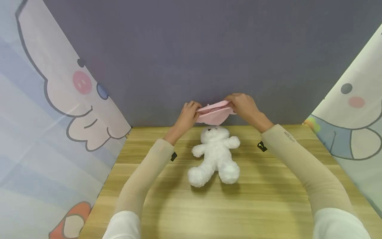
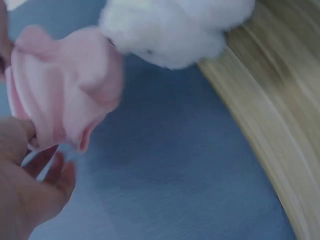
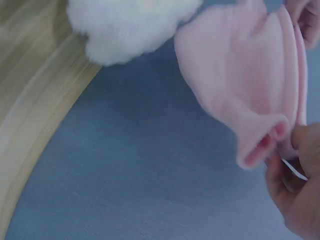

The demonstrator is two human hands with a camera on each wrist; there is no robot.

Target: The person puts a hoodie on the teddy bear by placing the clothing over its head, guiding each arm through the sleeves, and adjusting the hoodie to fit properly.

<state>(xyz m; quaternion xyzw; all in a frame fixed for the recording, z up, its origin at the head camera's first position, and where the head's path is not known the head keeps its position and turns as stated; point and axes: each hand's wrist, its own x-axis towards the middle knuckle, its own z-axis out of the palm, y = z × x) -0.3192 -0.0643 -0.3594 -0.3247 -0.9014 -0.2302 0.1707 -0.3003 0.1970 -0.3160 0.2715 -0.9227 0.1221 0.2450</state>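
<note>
A small pink doll top [image 1: 215, 117] is stretched between my two hands above the table's far edge, its hem opening turned up toward me. My left hand [image 1: 187, 116] pinches one side of the hem, thumb over the cloth. On the other side, my right hand [image 1: 244, 107] pinches the hem between thumb and fingers. A short sleeve with an open end shows on the top [image 3: 240, 65] in the right wrist view. Just below the cloth, a fluffy white plush bear [image 1: 215, 151] lies on its back, legs toward me, head near the far edge.
The wood-grain table [image 1: 191, 212] ends at a grey-blue backdrop [image 1: 191, 49]. Cartoon-printed cloth panels stand at the left [image 1: 59, 109] and right [image 1: 355, 109]. A black strap end [image 1: 262, 146] sticks out by the right wrist.
</note>
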